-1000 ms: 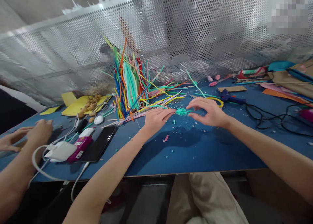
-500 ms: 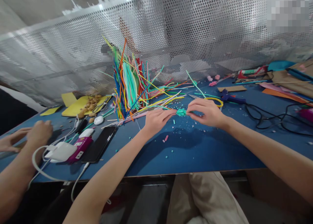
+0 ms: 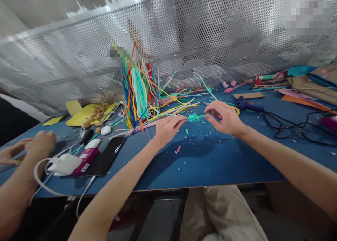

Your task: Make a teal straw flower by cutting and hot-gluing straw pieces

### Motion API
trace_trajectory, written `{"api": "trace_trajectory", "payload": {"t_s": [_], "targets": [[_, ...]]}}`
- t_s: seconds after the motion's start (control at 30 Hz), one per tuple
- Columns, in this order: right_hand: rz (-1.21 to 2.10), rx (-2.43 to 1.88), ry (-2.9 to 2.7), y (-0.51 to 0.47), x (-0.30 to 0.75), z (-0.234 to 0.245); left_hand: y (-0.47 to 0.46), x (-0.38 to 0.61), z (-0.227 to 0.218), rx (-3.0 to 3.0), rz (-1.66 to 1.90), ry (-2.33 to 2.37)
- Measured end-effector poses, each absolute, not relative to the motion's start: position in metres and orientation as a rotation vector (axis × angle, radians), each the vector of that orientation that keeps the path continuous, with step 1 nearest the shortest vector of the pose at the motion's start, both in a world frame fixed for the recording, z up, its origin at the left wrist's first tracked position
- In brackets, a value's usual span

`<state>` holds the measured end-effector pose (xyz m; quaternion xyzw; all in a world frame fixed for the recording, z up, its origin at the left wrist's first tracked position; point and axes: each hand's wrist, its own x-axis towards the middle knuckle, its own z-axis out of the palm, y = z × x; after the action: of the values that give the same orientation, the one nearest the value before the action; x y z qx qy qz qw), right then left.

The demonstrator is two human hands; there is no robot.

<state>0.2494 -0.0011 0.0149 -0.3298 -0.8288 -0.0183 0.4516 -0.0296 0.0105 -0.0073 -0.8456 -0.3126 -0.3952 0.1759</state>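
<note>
A small teal flower-like piece of looped pipe cleaner [image 3: 193, 118] hangs between my two hands just above the table. My left hand [image 3: 168, 128] pinches its left end. With thumb and forefinger closed, my right hand [image 3: 223, 117] grips the short straight stem on its right. Behind the right hand shows a bit of red, perhaps the handle of a tool whose metal tip [image 3: 206, 103] pokes out further back. A thick bunch of coloured pipe cleaners [image 3: 139, 90] stands behind my left hand. More pipe cleaners [image 3: 181, 107] lie loose beside it.
A black phone [image 3: 107, 156], a purple and white charger [image 3: 84, 160] and cables lie at left. A co-worker's hands [image 3: 39, 144] rest at far left. A blue glue gun [image 3: 247, 105] with a black cord lies right. A perforated metal screen [image 3: 210, 34] borders the back.
My right hand has moved slightly up, with the fingers now further from the teal loops, so the stem shows between them. My left hand has stayed nearly still.
</note>
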Motion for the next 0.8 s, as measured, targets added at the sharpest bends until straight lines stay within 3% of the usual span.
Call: {"api": "trace_trajectory", "payload": {"t_s": [0.17,0.33,0.53,0.8], "targets": [[0.071,-1.099,-1.957,0.006,0.256,0.017,0.014,-0.031,-0.008,-2.337,-1.166,-1.026],[0.261,-1.029,-1.861,0.010,0.263,0.011,0.018,-0.034,-0.007,-2.338,-1.196,-1.118],[0.849,-0.545,-1.788,-0.004,0.242,0.017,0.021,-0.035,-0.010,-2.362,-1.164,-1.179],[1.739,-0.011,-1.450,-0.098,0.192,0.065,0.014,-0.034,-0.006,-2.389,-1.138,-1.199]]}}
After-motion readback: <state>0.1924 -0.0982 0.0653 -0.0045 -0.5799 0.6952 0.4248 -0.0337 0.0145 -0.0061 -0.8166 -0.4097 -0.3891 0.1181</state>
